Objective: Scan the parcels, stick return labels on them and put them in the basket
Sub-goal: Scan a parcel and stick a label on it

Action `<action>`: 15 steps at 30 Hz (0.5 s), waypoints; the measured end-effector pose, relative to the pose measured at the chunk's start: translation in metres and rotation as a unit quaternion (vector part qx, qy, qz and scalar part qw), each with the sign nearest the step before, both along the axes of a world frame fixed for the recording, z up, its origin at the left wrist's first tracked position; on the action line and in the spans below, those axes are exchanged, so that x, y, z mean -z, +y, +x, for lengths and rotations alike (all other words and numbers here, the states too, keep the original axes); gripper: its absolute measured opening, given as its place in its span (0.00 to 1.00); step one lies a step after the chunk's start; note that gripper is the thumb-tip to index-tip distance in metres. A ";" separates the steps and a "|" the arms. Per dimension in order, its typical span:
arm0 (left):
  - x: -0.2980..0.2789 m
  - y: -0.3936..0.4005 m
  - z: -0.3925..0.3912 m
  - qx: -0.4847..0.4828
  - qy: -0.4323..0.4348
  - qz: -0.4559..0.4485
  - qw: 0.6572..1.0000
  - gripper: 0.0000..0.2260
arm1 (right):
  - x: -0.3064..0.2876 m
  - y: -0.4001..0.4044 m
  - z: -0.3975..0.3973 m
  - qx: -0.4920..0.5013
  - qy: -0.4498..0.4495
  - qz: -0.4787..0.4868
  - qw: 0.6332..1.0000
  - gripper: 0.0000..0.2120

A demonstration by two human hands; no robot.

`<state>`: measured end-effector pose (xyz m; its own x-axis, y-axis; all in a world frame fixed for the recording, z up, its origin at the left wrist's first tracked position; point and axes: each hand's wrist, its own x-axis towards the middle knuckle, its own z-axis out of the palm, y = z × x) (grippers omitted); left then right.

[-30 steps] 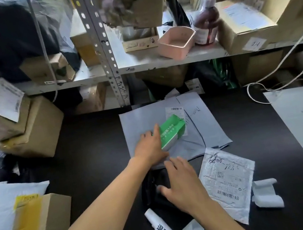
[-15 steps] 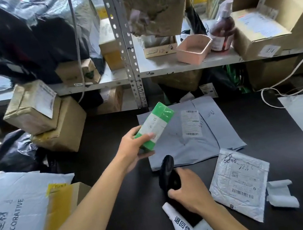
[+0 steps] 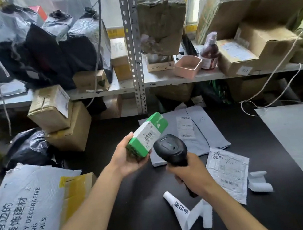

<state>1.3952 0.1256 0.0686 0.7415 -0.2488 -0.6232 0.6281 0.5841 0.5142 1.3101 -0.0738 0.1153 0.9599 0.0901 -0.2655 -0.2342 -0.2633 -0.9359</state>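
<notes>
1. Behind the black worktop (image 3: 122, 210) we note a grey metal shelf (image 3: 102, 92) crowded with brown cardboard boxes (image 3: 51, 107), black plastic bags (image 3: 46, 52), a pink square tub (image 3: 187, 66) and a dark pump bottle (image 3: 209, 53).
2. Our left hand (image 3: 127, 157) holds a small green-and-white parcel box (image 3: 147, 134) above the worktop, fingers curled under its near end and thumb along its side. The box tilts up and away, its white barcode label facing us.
3. Our right hand (image 3: 190, 172) is wrapped round the handle of a black handheld barcode scanner (image 3: 171, 148). The scanner head sits just beside the near corner of the box; whether they touch we cannot tell.
4. Flat on the worktop behind both hands lie grey plastic mailer bags (image 3: 198, 127), overlapping, one with a white shipping label face up.
5. To the right of the scanning hand lies a white-and-clear mailer pouch (image 3: 229, 172) with handwriting on top.
6. Near our right forearm lies a white strip of return labels (image 3: 182, 210) with black Chinese characters, partly curled. A second curled white paper scrap (image 3: 259, 182) sits just beyond the pouch.
7. At far left a large grey bag (image 3: 21, 217) printed "HEALTHY BUILDING DECORATIVE MATERIALS" overlaps a box with yellow tape (image 3: 75, 190).
</notes>
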 end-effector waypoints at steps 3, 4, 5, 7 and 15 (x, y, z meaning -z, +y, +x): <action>-0.002 -0.002 -0.010 0.022 -0.010 -0.044 0.999 0.16 | -0.011 0.002 -0.011 0.006 -0.001 0.046 0.999 0.12; -0.002 -0.004 -0.014 0.027 -0.021 -0.067 0.997 0.19 | -0.014 0.003 -0.013 0.012 -0.004 0.058 0.998 0.12; -0.001 -0.006 -0.018 0.027 -0.032 -0.088 0.995 0.24 | -0.016 0.004 -0.014 0.013 -0.007 0.062 0.998 0.11; 0.003 -0.009 -0.023 0.014 -0.059 -0.128 0.990 0.29 | -0.019 0.005 -0.016 0.006 -0.015 0.054 0.998 0.08; 0.010 -0.017 -0.023 -0.077 -0.131 -0.059 0.987 0.28 | -0.025 0.005 -0.022 -0.004 -0.020 0.077 0.997 0.09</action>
